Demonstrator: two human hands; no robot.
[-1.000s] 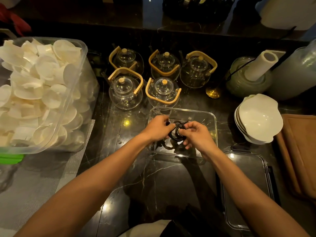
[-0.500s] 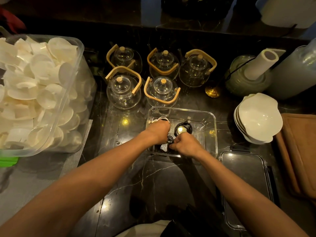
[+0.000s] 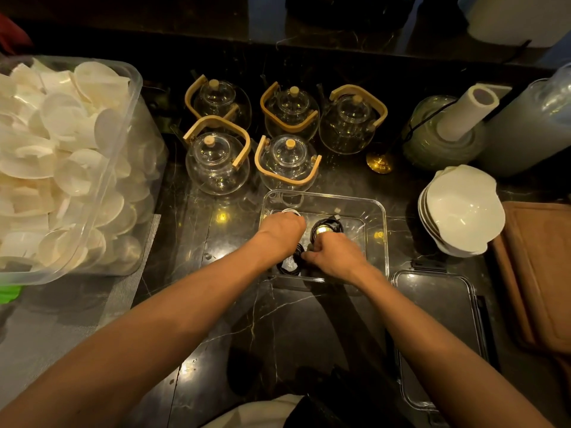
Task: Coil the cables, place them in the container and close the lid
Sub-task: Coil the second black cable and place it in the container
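Hands both reaching down into clear container (image 3: pixel 375 211) on table (image 3: pixel 309 322), left hand (image 3: pixel 282 231) and right hand (image 3: pixel 335 254) curling fingers (image 3: pixel 309 257) onto black coiled cable (image 3: pixel 290 267) at near wall, likely seating it beside second coil (image 3: pixel 327 228), lid (image 3: pixel 441 329) waiting alongside.

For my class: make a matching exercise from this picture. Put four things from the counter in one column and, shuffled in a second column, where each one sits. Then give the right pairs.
Things
1. lid
2. glass teapots
3. stack of white bowls
4. black coiled cable

Places
A. behind the container
B. inside the container
C. flat on the counter, right of the container, nearer the person
D. right of the container, beside the wooden board

Pairs: 1-C, 2-A, 3-D, 4-B
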